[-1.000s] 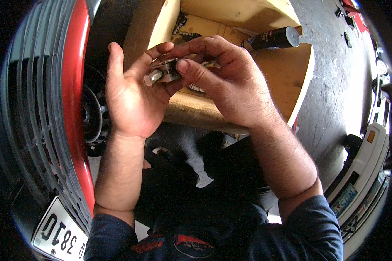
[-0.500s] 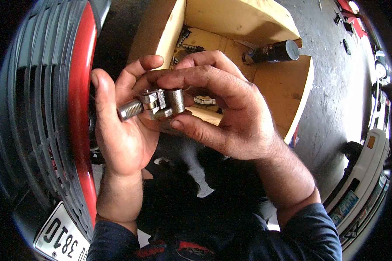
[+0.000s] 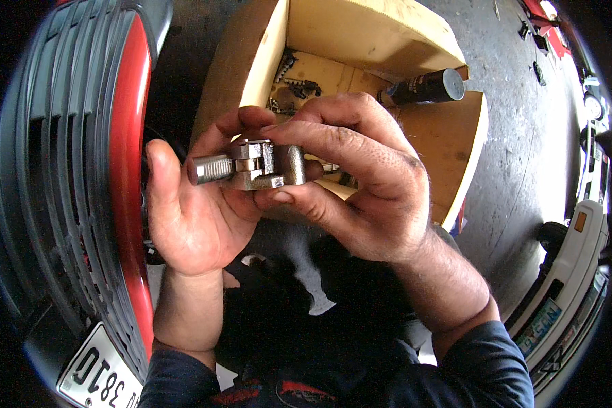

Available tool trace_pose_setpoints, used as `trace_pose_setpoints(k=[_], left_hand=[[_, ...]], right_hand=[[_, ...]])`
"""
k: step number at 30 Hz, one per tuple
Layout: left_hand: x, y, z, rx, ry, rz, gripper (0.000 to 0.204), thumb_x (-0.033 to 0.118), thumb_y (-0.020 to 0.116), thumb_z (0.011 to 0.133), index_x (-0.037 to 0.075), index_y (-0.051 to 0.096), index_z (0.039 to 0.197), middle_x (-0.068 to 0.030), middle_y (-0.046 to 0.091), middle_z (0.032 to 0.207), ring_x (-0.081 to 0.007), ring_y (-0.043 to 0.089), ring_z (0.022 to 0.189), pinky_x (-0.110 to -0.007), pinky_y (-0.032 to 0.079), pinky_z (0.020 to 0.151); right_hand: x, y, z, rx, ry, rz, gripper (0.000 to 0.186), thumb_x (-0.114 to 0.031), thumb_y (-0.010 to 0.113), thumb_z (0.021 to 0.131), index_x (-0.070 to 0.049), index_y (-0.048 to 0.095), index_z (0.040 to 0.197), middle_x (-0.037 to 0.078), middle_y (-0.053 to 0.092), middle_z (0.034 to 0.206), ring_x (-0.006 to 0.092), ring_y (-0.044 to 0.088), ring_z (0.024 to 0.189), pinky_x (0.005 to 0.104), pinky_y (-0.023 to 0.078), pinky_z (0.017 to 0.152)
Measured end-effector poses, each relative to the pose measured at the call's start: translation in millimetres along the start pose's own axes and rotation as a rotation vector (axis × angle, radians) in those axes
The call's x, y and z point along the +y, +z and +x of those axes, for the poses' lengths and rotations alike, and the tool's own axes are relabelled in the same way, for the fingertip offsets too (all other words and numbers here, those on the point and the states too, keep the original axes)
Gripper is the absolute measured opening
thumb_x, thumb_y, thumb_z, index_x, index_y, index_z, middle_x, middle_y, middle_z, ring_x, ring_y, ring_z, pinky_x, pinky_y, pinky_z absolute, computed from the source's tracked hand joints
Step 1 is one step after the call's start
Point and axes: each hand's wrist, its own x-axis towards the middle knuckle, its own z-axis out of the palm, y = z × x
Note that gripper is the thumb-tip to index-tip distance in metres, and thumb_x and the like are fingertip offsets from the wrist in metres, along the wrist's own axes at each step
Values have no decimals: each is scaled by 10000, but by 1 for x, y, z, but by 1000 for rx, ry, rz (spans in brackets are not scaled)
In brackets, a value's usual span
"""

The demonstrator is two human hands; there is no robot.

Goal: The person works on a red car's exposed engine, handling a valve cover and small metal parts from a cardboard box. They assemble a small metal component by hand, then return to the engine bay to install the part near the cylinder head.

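A shiny, grimy steel part (image 3: 255,163) with a ridged cylindrical end and a squared middle lies sideways between my hands, ridged end pointing left. My right hand (image 3: 367,177) is closed on it, fingertips along its top and thumb at its lower edge. My left hand (image 3: 197,211) cradles it from behind and below, fingers curled behind it and thumb held apart at the left. Just beyond them is an open cardboard box (image 3: 360,30) holding small dark metal parts (image 3: 299,88) and a black spray can (image 3: 425,86).
A red-trimmed car front with dark grille slats (image 3: 126,190) and plate fills the left side. Grey floor (image 3: 496,149) runs along the right, with small dark items (image 3: 538,71) and a white bumper (image 3: 564,272). Below my hands are my dark-clothed legs.
Both hands have come lower and turned, bringing the part side-on into fuller view. In the last half second the part has shifted slightly right and become more level.
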Motion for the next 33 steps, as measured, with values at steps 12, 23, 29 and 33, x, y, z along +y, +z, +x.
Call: trace_pose_setpoints(k=[12,23,29,33], left_hand=[[-2,-13,4,-3,-176,-124,758,560,361,974,-80,316,1376,-314,576,1169,-391,666,975,-461,599,807],[5,5,2,316,-318,-51,902,711,240,913,-93,508,1222,-288,665,953,-390,701,753,-439,622,621],[5,3,2,186,-242,-68,820,615,273,965,-134,427,1263,-326,636,1020,-368,699,865,-414,626,724],[3,8,-2,306,-182,-108,787,604,342,961,-115,446,1264,-298,628,1083,-344,685,945,-403,606,804]], right_hand=[[4,-2,0,-98,433,250,373,-207,743,845,15,646,1129,87,635,965,145,606,889,280,496,770],[-1,-5,1,-120,780,859,359,-223,616,949,43,607,1190,100,682,1020,127,619,949,263,480,888],[-1,-5,-3,-136,687,729,332,-190,595,958,42,596,1197,92,648,1038,136,597,992,276,456,917],[4,-3,-3,-104,411,487,325,-162,610,943,35,596,1201,115,606,1100,167,569,1056,299,438,942]])
